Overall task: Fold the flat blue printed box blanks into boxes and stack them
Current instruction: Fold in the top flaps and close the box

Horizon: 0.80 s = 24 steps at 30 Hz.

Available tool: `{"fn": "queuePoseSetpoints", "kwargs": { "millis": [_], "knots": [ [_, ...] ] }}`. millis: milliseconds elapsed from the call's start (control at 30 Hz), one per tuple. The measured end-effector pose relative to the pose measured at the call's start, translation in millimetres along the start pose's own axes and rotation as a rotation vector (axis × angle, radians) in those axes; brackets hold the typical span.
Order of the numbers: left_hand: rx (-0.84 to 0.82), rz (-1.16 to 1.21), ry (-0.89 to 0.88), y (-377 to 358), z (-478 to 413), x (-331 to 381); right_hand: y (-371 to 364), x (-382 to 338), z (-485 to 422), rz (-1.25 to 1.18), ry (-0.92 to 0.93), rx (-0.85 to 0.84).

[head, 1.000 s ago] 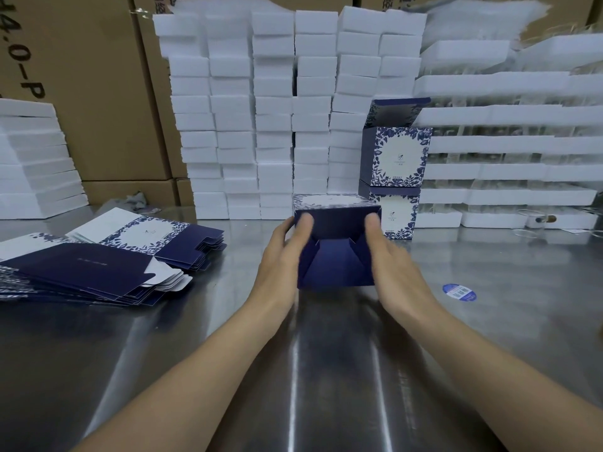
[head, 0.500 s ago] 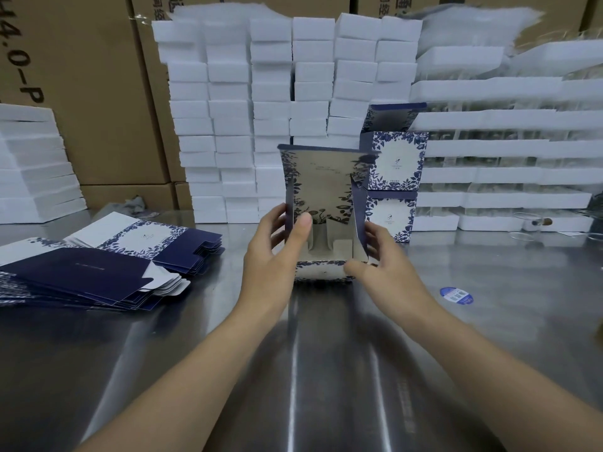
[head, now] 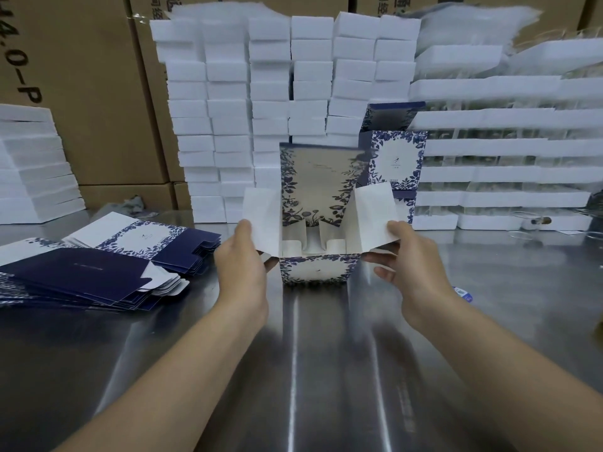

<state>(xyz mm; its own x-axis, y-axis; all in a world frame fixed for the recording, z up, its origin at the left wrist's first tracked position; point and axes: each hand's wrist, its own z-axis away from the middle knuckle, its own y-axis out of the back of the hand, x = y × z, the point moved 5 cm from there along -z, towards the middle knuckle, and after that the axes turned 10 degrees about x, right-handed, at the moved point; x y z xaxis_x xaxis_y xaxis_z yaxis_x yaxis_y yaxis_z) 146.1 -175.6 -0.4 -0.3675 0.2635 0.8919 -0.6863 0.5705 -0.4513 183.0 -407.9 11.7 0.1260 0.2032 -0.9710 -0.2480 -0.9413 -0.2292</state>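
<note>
The box (head: 315,269) stands on its base on the steel table (head: 293,370), about midway between the left and right edges and toward the far edge. Its mouth opens upward and its flower-printed front wall faces the person. The lid flap (head: 316,177) rises straight up from the rear wall, so the box's longest line runs vertically. Inside, the folded white bottom tabs show.

The two white side flaps splay outward. The left hand (head: 241,265) holds the left side flap (head: 261,216) at its outer edge, thumb on top; the fingers beneath are mostly hidden. The right hand (head: 411,265) pinches the right side flap (head: 373,216) at its outer corner, with the thumb above and curled fingers below.

Just behind the box on the right, folded boxes (head: 396,161) stand stacked, the top one with its lid up. Near the left edge lies a fanned pile of flat blanks (head: 98,272), well apart from the box. A small blue sticker (head: 463,293) lies on the table beside the right wrist.

Along the far edge stand columns of white foam blocks (head: 270,93) and, to the right, layered white trays (head: 505,141). Brown cartons (head: 91,93) stand behind them.
</note>
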Motion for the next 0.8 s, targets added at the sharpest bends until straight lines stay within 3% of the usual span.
{"fn": "queuePoseSetpoints", "kwargs": {
  "millis": [100,233,267,333,400,467,567,800],
  "knots": [
    [0.027,-0.057,-0.019,1,1,-2,3,-10,0,0.094,0.249,0.085],
    [-0.043,-0.220,-0.246,-3,9,5,0,-40,26,0.542,1.125,0.191],
    [-0.081,-0.245,-0.316,-5,13,5,-7,-43,38,0.603,1.294,0.178],
    [-0.132,-0.271,-0.435,-9,18,4,-22,-43,59,0.627,1.455,0.070],
    [-0.159,-0.294,-0.516,-11,20,2,-35,-39,77,0.632,1.440,-0.096],
    [-0.182,-0.327,-0.571,-13,23,0,-45,-29,79,0.798,1.258,-0.200],
    [-0.225,-0.356,-0.653,-15,30,0,-41,-17,62,1.091,0.956,-0.210],
    [-0.338,-0.335,-0.769,-23,53,2,-23,-5,31,1.188,0.627,-0.226]
  ]
}}
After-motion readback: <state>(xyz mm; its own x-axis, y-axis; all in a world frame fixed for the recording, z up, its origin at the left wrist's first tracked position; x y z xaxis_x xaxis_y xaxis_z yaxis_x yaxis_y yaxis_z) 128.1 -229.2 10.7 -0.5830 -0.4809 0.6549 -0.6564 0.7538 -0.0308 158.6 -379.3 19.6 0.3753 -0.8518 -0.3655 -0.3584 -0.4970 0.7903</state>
